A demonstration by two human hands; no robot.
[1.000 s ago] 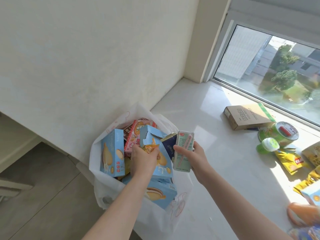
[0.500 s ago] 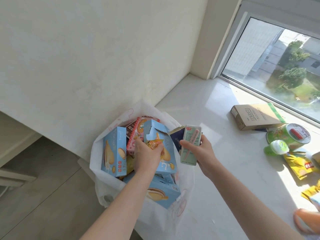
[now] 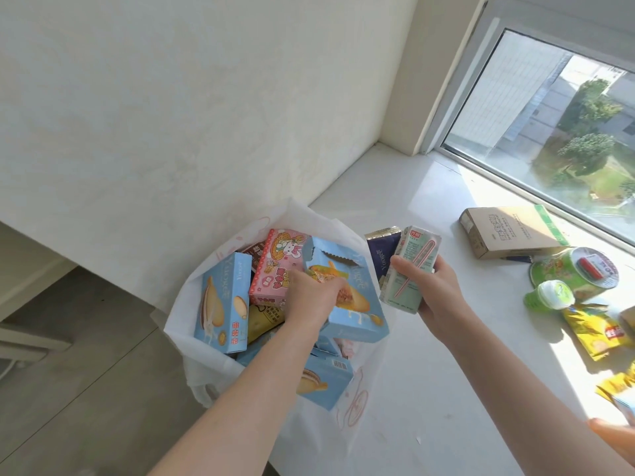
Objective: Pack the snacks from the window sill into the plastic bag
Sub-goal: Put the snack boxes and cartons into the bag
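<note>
Observed: right hand [image 3: 434, 290] grips pale green drink carton [image 3: 410, 269]; left hand [image 3: 309, 297] curls round orange snack packet [image 3: 324, 273]. Recommend slotting carton upright at white plastic bag's [image 3: 292, 218] three o'clock edge.

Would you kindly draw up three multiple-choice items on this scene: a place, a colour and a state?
1. The brown cardboard box lies: A on a shelf; B on the window sill; C on a chair.
2. The straw on the drink carton in the right hand is: A pink; B blue; C black.
3. The top of the blue box behind the left hand, which grips a snack packet, is: A taped shut; B torn open; C crushed flat.

Answers: B, it lies flat on the sill's white surface. A, a pink straw crosses the carton's face. B, its flap stands up with a jagged edge.
</note>
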